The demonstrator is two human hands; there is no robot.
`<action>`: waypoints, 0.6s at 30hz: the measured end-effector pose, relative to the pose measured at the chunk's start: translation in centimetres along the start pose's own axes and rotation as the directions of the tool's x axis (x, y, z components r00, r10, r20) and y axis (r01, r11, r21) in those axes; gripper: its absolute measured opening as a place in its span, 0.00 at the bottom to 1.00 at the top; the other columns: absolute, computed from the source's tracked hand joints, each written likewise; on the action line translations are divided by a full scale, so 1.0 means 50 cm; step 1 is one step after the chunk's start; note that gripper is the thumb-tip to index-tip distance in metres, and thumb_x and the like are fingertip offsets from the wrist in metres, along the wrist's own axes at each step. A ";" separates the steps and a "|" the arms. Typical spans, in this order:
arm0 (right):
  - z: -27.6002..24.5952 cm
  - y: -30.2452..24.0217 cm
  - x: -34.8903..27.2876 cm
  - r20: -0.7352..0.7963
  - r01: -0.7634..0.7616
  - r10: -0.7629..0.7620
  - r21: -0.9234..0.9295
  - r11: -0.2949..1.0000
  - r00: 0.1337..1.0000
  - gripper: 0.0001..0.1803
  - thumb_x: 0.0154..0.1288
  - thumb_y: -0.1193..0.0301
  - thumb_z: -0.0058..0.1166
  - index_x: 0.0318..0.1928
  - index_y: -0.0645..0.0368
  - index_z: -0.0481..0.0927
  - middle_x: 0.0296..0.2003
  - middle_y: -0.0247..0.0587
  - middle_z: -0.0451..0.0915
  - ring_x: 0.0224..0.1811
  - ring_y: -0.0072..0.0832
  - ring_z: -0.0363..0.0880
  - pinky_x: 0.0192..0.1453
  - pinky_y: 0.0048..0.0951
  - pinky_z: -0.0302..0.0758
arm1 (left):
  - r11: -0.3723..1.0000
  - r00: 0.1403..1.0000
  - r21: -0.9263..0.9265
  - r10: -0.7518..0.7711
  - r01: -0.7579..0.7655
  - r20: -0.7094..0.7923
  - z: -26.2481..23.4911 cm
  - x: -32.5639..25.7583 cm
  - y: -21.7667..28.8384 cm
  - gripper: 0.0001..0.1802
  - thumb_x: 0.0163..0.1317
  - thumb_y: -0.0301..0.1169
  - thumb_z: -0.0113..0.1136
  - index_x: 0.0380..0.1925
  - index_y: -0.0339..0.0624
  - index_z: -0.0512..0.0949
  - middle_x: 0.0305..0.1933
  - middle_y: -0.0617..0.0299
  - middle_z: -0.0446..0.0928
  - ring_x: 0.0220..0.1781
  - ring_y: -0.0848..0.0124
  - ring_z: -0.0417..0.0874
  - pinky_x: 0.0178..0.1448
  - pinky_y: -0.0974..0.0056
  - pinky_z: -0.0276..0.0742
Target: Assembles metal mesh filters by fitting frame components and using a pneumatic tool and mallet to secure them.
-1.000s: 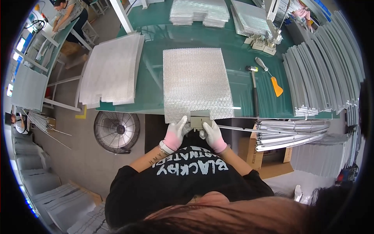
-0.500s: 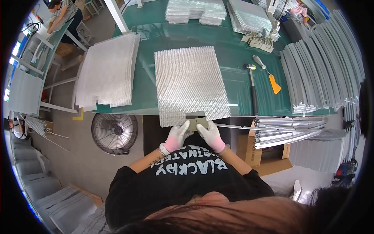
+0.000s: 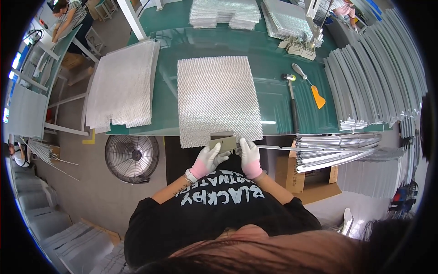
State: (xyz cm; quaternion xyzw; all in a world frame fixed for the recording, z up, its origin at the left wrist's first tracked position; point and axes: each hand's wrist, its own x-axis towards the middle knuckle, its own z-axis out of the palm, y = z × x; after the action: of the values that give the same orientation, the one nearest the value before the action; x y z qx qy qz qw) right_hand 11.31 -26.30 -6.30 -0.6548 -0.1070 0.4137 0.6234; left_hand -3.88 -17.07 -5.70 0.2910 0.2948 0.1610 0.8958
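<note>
A small, flat grey-green piece [image 3: 223, 144] sits between my gloved hands at the table's front edge. My left hand [image 3: 207, 160] grips its left end, thumb on top and fingers beneath. At its right end, the fingers of my right hand [image 3: 249, 157] are pinched close together; part of that end is hidden by the glove. Just beyond lies a silvery mesh sheet [image 3: 219, 98], flat on the green table, with a notch in its near edge right beside the piece. A thin metal strip [image 3: 278, 148] runs rightward from near my right hand; whether I hold it is unclear.
A hammer [image 3: 293, 105] and an orange-handled tool [image 3: 318, 97] lie right of the sheet. Mesh stacks [image 3: 121, 84] stand left and at the back; grey panels [image 3: 374, 82] line the right. Metal strips [image 3: 333, 153] project past the front edge above a carton [image 3: 285, 173]. A fan [image 3: 132, 157] stands left.
The grey-green piece has tilted, its right end higher. My right thumb has moved off its top to its right end. The mesh sheet lies straighter, and the view has shifted slightly.
</note>
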 end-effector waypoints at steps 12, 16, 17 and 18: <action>0.049 0.001 -0.023 0.284 0.007 -0.011 0.013 1.000 0.959 0.20 0.78 0.60 0.36 0.40 0.61 0.77 0.30 0.35 0.80 0.24 0.19 0.74 0.29 0.22 0.71 | -0.591 0.748 0.623 0.048 -0.513 0.662 0.077 0.146 0.285 0.42 0.55 0.57 0.62 0.67 0.51 0.67 0.73 0.46 0.59 0.76 0.44 0.53 0.76 0.40 0.46; -0.003 0.034 -0.037 -0.128 0.329 -0.318 0.073 0.942 0.939 0.20 0.78 0.62 0.35 0.40 0.63 0.78 0.32 0.34 0.80 0.28 0.16 0.75 0.28 0.22 0.71 | -0.669 0.763 0.593 0.059 -0.449 0.644 0.128 0.151 0.175 0.39 0.59 0.60 0.56 0.68 0.58 0.66 0.74 0.44 0.56 0.75 0.43 0.53 0.76 0.36 0.42; -0.021 0.048 -0.035 -0.188 0.409 -0.386 0.097 0.907 0.903 0.21 0.78 0.61 0.34 0.40 0.63 0.78 0.33 0.34 0.79 0.30 0.17 0.74 0.33 0.23 0.72 | -0.649 0.772 0.613 0.062 -0.450 0.632 0.141 0.133 0.143 0.38 0.60 0.60 0.54 0.68 0.58 0.66 0.74 0.44 0.56 0.75 0.42 0.54 0.76 0.35 0.41; -0.042 0.055 -0.022 -0.152 0.349 -0.328 0.144 0.926 0.932 0.20 0.78 0.61 0.35 0.42 0.62 0.78 0.33 0.34 0.79 0.32 0.17 0.74 0.35 0.23 0.72 | -0.652 0.792 0.630 0.073 -0.422 0.606 0.158 0.113 0.125 0.35 0.62 0.56 0.54 0.67 0.58 0.67 0.73 0.44 0.58 0.74 0.40 0.54 0.76 0.35 0.42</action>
State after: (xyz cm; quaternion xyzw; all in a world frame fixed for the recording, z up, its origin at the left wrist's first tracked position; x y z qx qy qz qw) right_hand 10.99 -29.07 -8.61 -0.5962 -0.1438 0.2653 0.7440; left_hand 4.70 -12.98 0.88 0.9910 0.0768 0.0572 0.0938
